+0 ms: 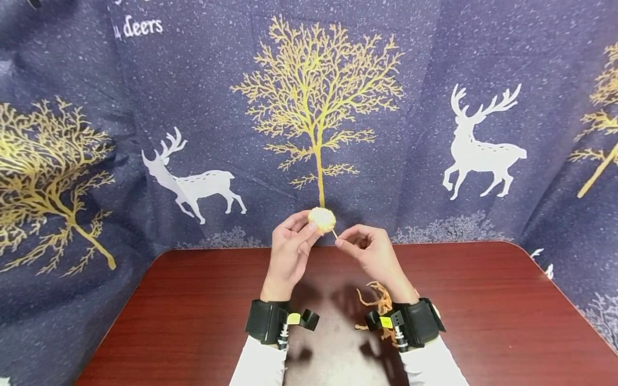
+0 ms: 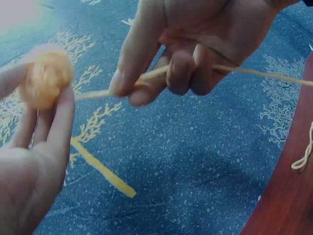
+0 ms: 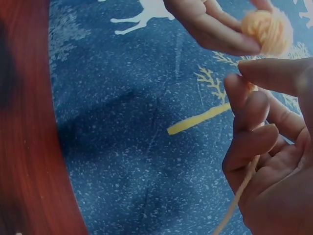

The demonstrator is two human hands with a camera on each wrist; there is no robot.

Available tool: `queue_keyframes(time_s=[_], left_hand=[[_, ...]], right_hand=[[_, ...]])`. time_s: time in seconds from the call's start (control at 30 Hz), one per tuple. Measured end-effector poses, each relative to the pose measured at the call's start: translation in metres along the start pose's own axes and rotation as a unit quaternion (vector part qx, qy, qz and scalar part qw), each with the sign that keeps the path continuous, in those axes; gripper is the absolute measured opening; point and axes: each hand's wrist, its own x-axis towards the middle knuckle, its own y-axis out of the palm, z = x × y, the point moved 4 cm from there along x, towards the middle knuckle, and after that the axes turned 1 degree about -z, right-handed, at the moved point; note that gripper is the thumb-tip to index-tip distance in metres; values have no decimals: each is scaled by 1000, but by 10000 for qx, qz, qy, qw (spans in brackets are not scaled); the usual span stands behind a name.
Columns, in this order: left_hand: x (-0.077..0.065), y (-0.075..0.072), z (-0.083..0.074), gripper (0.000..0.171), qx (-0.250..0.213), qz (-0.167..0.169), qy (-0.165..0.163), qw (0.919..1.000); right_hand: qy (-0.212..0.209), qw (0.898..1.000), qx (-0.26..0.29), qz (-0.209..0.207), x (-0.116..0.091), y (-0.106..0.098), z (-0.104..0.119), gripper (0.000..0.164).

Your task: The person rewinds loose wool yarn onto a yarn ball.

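A small ball of pale orange yarn is gripped between the thumb and fingers of my left hand, raised above the table's far edge. From the ball a short length of yarn strand runs taut to my right hand, whose thumb and forefinger pinch it. In the left wrist view the strand passes on through the right hand's curled fingers and out past the palm. The right wrist view shows the trailing strand hanging below that hand, with the ball just beyond its fingertips.
Loose, tangled yarn lies on the red-brown table beneath my right wrist, which partly hides it. A dark blue cloth printed with deer and golden trees hangs right behind the table. Each wrist wears a black strap with a small camera.
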Motion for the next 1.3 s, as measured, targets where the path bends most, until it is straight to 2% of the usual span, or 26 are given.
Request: queue_keyframes(time_s=[0.13,0.23,0.3,0.4,0.5,0.7,0.77,0.87,1.13,1.3], left_hand=[[1,0,2,24,191,-711,189,9971],[2,-1,4,22,749,-1080,450,9903],[1,-2,5,24,1306,-1281,617,9812],[0,-3,6,27,2126,-1473,754,9630],[-1,-4,7,27,2715,-1399,797,9489],[-2,-2,10,27,3704,-726,655,9237],[-3,-2,11,26,3875,-541,569,9185],[-4,-1,11,26,3970,-382,530,9155],[-2,2,10,32,3851,-251,581,9207],[1,5,7,30,3972,-292,618,9152]], right_hand=[[-87,9994,-334,30,-1,3,3,7],[-181,9988,-443,68,-1,4,2,7],[-176,9984,-517,131,-2,5,3,6],[-183,9976,-614,259,-3,8,7,6],[-175,9975,-593,330,-4,8,8,5],[-207,9989,-335,262,-5,5,12,7],[-196,9991,-294,251,-5,4,12,8],[-134,9993,-268,241,-6,3,12,9],[-175,9994,-229,208,-2,-2,17,9],[-126,9994,-211,242,0,-6,23,9]])
